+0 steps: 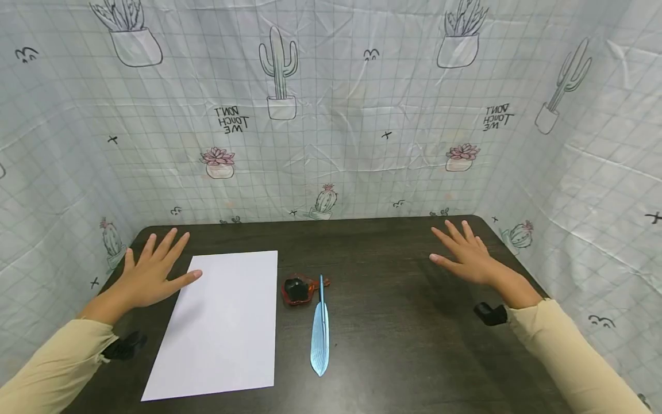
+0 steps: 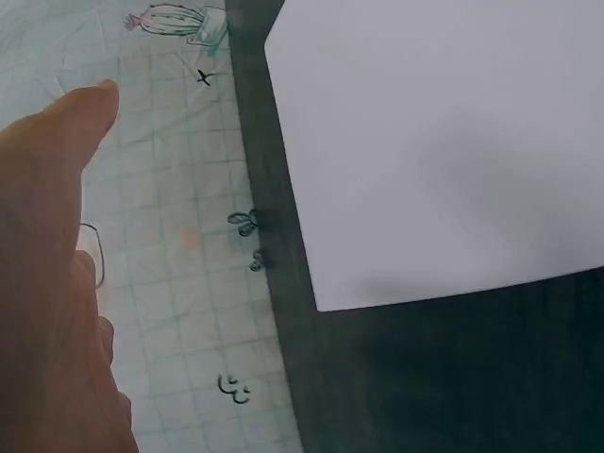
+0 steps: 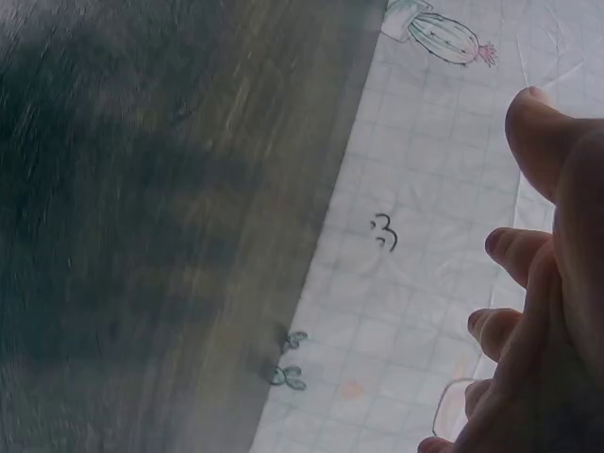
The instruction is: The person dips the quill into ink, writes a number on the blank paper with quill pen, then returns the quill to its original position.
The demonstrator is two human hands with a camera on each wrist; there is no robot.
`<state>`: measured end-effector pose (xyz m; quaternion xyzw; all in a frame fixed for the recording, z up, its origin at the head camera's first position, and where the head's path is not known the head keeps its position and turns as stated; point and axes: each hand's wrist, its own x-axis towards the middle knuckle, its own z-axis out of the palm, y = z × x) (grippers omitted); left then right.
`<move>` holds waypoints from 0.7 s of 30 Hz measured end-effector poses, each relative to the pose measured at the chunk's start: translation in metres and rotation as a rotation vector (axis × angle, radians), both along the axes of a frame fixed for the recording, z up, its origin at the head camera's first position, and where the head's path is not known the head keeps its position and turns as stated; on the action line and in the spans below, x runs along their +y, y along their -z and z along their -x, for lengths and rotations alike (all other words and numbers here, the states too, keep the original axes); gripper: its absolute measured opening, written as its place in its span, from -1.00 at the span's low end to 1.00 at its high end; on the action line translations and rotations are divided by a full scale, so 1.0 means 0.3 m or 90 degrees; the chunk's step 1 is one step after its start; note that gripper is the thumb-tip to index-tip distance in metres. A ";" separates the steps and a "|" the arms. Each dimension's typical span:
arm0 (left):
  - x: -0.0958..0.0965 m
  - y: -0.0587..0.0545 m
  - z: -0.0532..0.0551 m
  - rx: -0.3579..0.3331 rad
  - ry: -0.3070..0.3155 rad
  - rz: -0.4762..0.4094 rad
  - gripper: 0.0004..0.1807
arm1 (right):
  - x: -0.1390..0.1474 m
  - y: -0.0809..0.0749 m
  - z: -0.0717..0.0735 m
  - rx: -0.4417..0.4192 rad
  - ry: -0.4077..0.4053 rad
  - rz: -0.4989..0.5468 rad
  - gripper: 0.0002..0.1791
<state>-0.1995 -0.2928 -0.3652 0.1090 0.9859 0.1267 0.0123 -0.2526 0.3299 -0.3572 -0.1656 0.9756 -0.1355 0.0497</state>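
Note:
My left hand [image 1: 150,276] hovers over the back left of the table, fingers spread, holding nothing. Its thumb overlaps the left edge of a white sheet of paper [image 1: 227,322]. In the left wrist view that thumb stands out beside the same paper [image 2: 434,142]. Over the table's right side my right hand [image 1: 465,256] is spread in the same way, with nothing in it. Between the hands lies a light blue feather-shaped pen [image 1: 320,339], its thin end pointing away from me. That end crosses the stem of a small reddish-brown translucent object with a black middle [image 1: 297,289].
The dark wooden table [image 1: 383,345] has rounded far corners. A white gridded cloth [image 1: 351,121] printed with cacti hangs behind it and along both sides. Black wrist straps [image 1: 490,314] sit below both hands.

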 end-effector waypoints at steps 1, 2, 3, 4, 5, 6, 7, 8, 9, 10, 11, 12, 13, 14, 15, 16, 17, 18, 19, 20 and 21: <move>-0.007 0.008 -0.001 -0.002 0.002 -0.004 0.04 | -0.005 0.006 0.001 -0.001 -0.001 0.001 -0.14; -0.014 0.017 -0.001 -0.004 0.002 -0.005 0.04 | -0.011 0.011 0.002 -0.001 -0.003 0.004 -0.14; -0.022 0.027 -0.002 -0.008 0.003 -0.008 0.04 | -0.017 0.017 0.003 -0.002 -0.004 0.007 -0.14; -0.029 0.039 -0.003 -0.013 0.004 -0.009 0.03 | -0.024 0.024 0.004 -0.001 -0.006 0.011 -0.14; -0.036 0.051 -0.004 -0.017 0.005 -0.011 0.03 | -0.029 0.033 0.006 -0.002 -0.010 0.014 -0.15; -0.042 0.063 -0.006 -0.021 0.006 -0.012 0.03 | -0.036 0.039 0.006 -0.004 -0.015 0.022 -0.15; -0.049 0.075 -0.009 -0.025 0.007 -0.013 0.03 | -0.045 0.047 0.008 -0.005 -0.020 0.029 -0.16; -0.057 0.087 -0.012 -0.029 0.007 -0.015 0.03 | -0.055 0.054 0.009 -0.006 -0.025 0.035 -0.16; -0.064 0.099 -0.016 -0.032 0.008 -0.018 0.03 | -0.064 0.062 0.011 -0.006 -0.030 0.040 -0.17; -0.071 0.112 -0.020 -0.033 0.009 -0.020 0.03 | -0.074 0.069 0.012 -0.007 -0.035 0.044 -0.17; -0.077 0.124 -0.025 -0.034 0.010 -0.025 0.02 | -0.084 0.077 0.013 -0.008 -0.039 0.046 -0.18; -0.083 0.137 -0.031 -0.037 0.011 -0.028 0.02 | -0.095 0.084 0.014 -0.010 -0.043 0.052 -0.18; -0.089 0.150 -0.037 -0.041 0.011 -0.030 0.02 | -0.105 0.093 0.013 -0.012 -0.047 0.056 -0.18; -0.093 0.163 -0.044 -0.046 0.011 -0.032 0.01 | -0.114 0.102 0.013 -0.016 -0.051 0.060 -0.18; -0.097 0.177 -0.051 -0.051 0.010 -0.037 0.01 | -0.124 0.111 0.012 -0.020 -0.054 0.065 -0.18; -0.100 0.190 -0.058 -0.057 0.009 -0.041 0.01 | -0.135 0.120 0.011 -0.022 -0.058 0.069 -0.19; -0.103 0.202 -0.064 -0.064 0.009 -0.044 0.01 | -0.145 0.130 0.009 -0.022 -0.063 0.076 -0.19; -0.106 0.214 -0.069 -0.068 0.009 -0.047 0.02 | -0.156 0.139 0.007 -0.026 -0.067 0.085 -0.19; -0.109 0.225 -0.074 -0.072 0.009 -0.049 0.02 | -0.167 0.149 0.006 -0.028 -0.070 0.088 -0.20; -0.111 0.234 -0.078 -0.075 0.008 -0.051 0.02 | -0.178 0.158 0.004 -0.030 -0.073 0.093 -0.20; -0.115 0.243 -0.082 -0.078 0.008 -0.054 0.02 | -0.190 0.167 0.002 -0.034 -0.077 0.098 -0.21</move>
